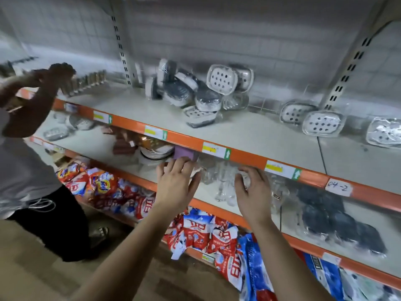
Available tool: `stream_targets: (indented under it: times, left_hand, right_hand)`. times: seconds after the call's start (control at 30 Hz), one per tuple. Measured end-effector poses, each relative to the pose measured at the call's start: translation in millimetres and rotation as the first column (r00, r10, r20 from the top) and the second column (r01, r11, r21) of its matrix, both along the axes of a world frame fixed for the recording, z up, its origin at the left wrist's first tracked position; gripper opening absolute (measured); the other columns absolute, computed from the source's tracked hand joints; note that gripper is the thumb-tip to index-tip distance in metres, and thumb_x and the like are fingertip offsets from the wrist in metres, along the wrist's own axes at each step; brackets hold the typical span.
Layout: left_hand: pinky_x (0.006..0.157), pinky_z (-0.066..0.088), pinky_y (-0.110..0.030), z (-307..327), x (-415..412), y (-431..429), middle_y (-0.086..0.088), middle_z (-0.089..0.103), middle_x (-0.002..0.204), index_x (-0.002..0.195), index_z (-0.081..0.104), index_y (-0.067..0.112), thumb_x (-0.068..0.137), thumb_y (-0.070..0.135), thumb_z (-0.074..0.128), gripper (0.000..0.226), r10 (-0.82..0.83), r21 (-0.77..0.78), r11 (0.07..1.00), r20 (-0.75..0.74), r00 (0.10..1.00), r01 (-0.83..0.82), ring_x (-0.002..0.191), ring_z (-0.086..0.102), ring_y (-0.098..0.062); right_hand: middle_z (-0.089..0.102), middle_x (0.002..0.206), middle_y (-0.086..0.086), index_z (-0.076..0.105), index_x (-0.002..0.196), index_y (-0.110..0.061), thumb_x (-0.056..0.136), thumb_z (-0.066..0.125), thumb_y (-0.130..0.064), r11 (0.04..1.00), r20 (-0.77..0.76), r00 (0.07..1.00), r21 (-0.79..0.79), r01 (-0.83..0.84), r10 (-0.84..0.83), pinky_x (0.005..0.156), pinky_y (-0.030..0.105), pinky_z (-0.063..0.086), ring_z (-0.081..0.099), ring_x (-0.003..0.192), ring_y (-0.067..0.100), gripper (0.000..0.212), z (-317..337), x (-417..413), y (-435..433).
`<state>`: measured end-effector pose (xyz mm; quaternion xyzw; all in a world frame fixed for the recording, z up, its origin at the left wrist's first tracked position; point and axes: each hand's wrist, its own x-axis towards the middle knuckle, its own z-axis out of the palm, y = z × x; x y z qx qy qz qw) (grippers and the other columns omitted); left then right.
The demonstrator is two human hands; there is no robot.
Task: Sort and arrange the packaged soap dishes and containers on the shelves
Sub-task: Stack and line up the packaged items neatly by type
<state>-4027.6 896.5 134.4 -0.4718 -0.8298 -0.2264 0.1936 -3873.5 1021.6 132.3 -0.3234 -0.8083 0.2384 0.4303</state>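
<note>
Packaged soap dishes [196, 92] lie in a loose pile on the upper shelf [249, 135], with more white dishes [321, 122] to the right. On the middle shelf [208, 192] stand clear plastic containers [221, 183] under the orange shelf lip. My left hand [175, 183] rests at their left side, fingers against a purple box [183, 154]. On the right side of the clear containers sits my right hand [251, 190], fingers curled onto them. Whether either hand truly grips is unclear. Dark packaged dishes [334, 218] lie further right.
Another person [28, 148] stands at the left, arms raised to the upper shelf. White plates [156, 152] and brown boxes [123, 146] sit left of the purple box. Detergent bags [195, 227] fill the bottom shelf. Price labels line the orange edges.
</note>
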Motion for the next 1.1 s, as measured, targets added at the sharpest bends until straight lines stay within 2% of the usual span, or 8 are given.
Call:
stream_targets:
  times: [0.2,0.37,0.43,0.6,0.73,0.83,0.97,1.1]
  left_hand:
    - [0.090,0.030,-0.042,4,-80,-4,0.000,0.062,0.114,0.112,0.065,0.019,0.096,0.042,0.035,0.041,0.048,-0.014,0.999,0.025,0.999,-0.047,0.103,0.056,-0.023]
    - [0.091,0.030,-0.042,10,-149,15,-0.003,0.062,0.119,0.113,0.065,0.018,0.094,0.041,0.040,0.039,0.056,-0.011,0.998,0.028,0.998,-0.056,0.107,0.057,-0.026]
    - [0.091,0.030,-0.042,15,-183,26,-0.001,0.061,0.119,0.114,0.065,0.020,0.094,0.043,0.037,0.042,0.057,-0.016,0.998,0.019,0.998,-0.057,0.108,0.057,-0.025]
    - [0.094,0.032,-0.044,19,-247,50,-0.001,0.061,0.122,0.117,0.063,0.021,0.095,0.046,0.034,0.045,0.066,-0.007,0.998,0.048,0.997,-0.065,0.112,0.055,-0.024]
    - [0.092,0.035,-0.043,17,-287,65,-0.003,0.061,0.121,0.119,0.062,0.019,0.095,0.036,0.049,0.032,0.045,0.024,0.999,0.030,0.999,-0.046,0.110,0.056,-0.027]
    - [0.093,0.039,-0.042,19,-320,79,-0.008,0.059,0.121,0.121,0.061,0.012,0.095,0.028,0.058,0.030,-0.029,0.043,0.999,0.060,0.998,0.026,0.110,0.055,-0.030]
    - [0.092,0.046,-0.043,27,-363,101,-0.014,0.058,0.122,0.122,0.061,0.006,0.095,0.023,0.059,0.032,-0.103,0.081,0.993,0.160,0.982,0.091,0.110,0.053,-0.035]
    - [0.089,0.047,-0.041,35,-406,121,-0.014,0.057,0.121,0.122,0.058,0.005,0.095,0.023,0.058,0.033,-0.175,0.099,0.982,0.145,0.974,0.162,0.109,0.053,-0.035]
  right_hand:
    - [0.068,0.105,0.004,0.068,0.103,-0.008,0.090,0.060,-0.012,0.997,-0.022,0.997,0.027,-0.069,0.070,0.088,0.027,0.042,0.060,0.102,0.026,0.016,13,-86,4]
    - [0.068,0.103,0.008,0.068,0.103,-0.004,0.088,0.064,-0.003,0.995,-0.045,0.994,0.027,-0.095,0.096,0.088,0.040,0.048,0.060,0.101,0.031,0.016,22,-163,27]
    - [0.068,0.103,0.008,0.068,0.103,-0.005,0.087,0.064,-0.002,0.994,-0.059,0.993,0.033,-0.104,0.106,0.090,0.041,0.048,0.060,0.102,0.030,0.017,26,-196,38]
    - [0.067,0.105,0.007,0.068,0.103,-0.005,0.087,0.064,-0.002,0.991,-0.065,0.990,0.052,-0.120,0.124,0.095,0.031,0.044,0.060,0.105,0.027,0.016,29,-255,57]
    - [0.067,0.103,0.009,0.069,0.101,-0.004,0.087,0.063,-0.001,0.988,-0.069,0.988,0.078,-0.133,0.139,0.093,0.040,0.048,0.061,0.103,0.030,0.015,30,-287,64]
    - [0.066,0.103,0.007,0.069,0.102,-0.004,0.087,0.060,-0.005,0.989,-0.082,0.990,0.103,-0.108,0.116,0.092,0.041,0.049,0.060,0.101,0.027,0.017,32,-311,67]
    - [0.067,0.103,0.005,0.069,0.100,-0.007,0.086,0.058,-0.011,0.988,-0.057,0.997,0.149,-0.034,0.043,0.092,0.032,0.045,0.062,0.099,0.025,0.018,36,-343,70]
    - [0.068,0.103,0.005,0.069,0.100,-0.008,0.087,0.061,-0.008,0.986,-0.041,0.998,0.159,0.052,-0.046,0.090,0.041,0.049,0.062,0.099,0.026,0.015,38,-376,76]
